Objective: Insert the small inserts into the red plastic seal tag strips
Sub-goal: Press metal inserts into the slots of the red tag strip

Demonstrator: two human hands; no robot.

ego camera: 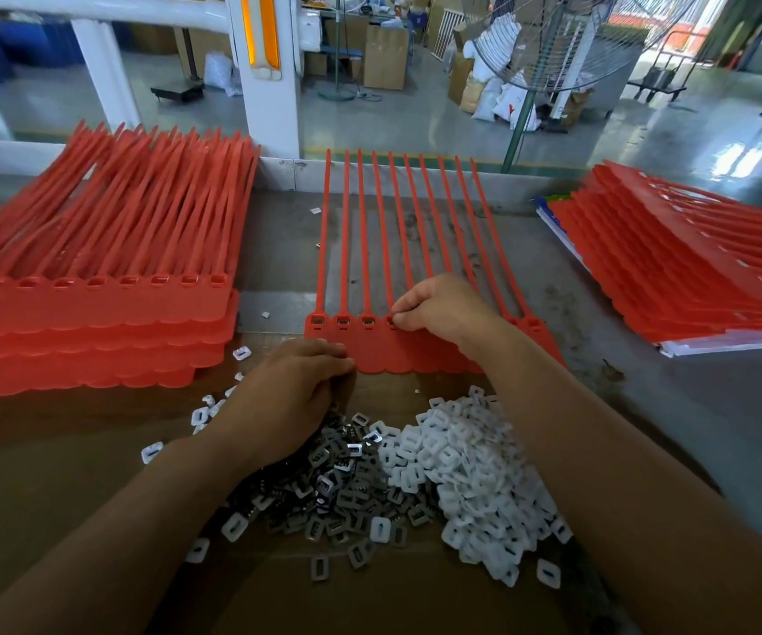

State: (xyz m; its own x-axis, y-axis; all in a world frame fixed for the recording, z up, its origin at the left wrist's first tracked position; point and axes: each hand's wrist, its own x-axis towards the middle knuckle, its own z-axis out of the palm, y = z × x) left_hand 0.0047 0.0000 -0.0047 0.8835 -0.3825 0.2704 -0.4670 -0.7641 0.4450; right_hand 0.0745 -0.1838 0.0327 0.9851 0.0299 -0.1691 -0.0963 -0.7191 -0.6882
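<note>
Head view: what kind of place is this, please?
Probably a factory assembly bench: stacks of red seal tag strips, heaps of small inserts, and cardboard boxes and a large standing fan on the floor behind.

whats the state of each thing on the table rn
centre strip: lying flat, three leftmost sockets filled
right hand: fingertips together at the fourth socket, contents hidden
left hand: fingers curled, over the metal inserts
metal inserts: loose heap
white inserts: loose heap, some scattered
left stack of strips: piled flat
right stack of strips: fanned pile on papers
</note>
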